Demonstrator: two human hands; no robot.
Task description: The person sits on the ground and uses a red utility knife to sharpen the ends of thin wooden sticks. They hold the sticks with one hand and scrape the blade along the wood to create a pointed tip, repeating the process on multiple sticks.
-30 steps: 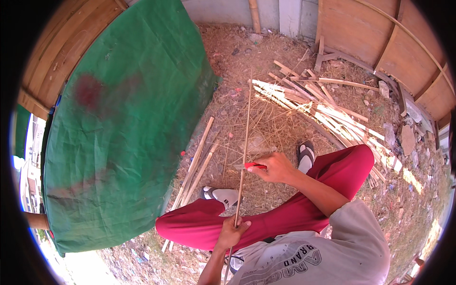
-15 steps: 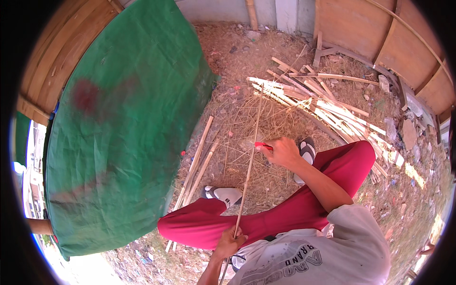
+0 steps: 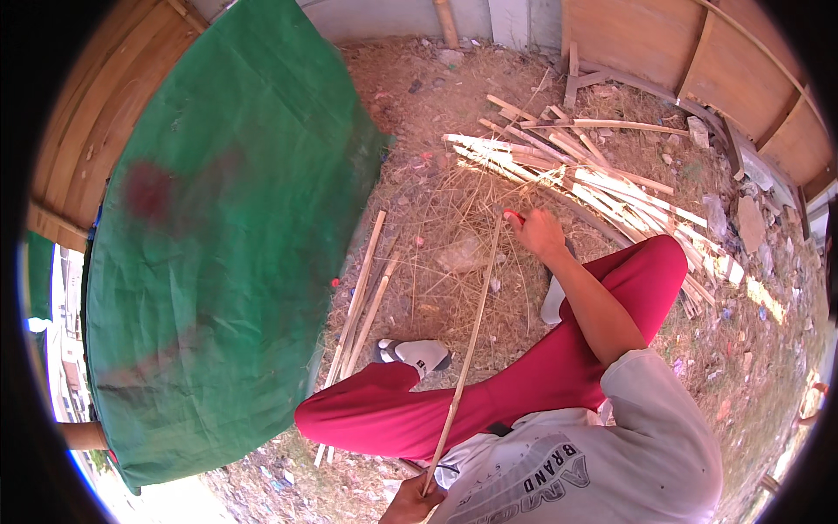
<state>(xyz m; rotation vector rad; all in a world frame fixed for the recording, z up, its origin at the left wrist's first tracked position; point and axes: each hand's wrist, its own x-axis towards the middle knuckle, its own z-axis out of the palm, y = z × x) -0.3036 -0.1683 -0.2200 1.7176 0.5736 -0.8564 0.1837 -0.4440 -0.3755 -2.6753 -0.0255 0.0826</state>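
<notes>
A long thin bamboo strip [image 3: 472, 341] slants across my lap, its near part in the closed fingers of my left hand [image 3: 412, 504] by my left hip. My right hand [image 3: 539, 234] is stretched forward, closed around a small red-handled cutting tool [image 3: 513, 215]. This tool is at the far end of the strip; the blade is too small to make out. Thin pale shavings [image 3: 463, 253] litter the ground below that hand.
A heap of split bamboo [image 3: 602, 188] lies ahead to the right. Several more strips [image 3: 362, 288] rest beside a large green tarp [image 3: 236, 262] on my left. Wooden panels [image 3: 642, 44] stand at the far right. My sandalled feet are on the littered dirt.
My left hand has drawn back toward my body along with the strip. My right hand has moved forward and slightly right, from partway along the strip to its far end.
</notes>
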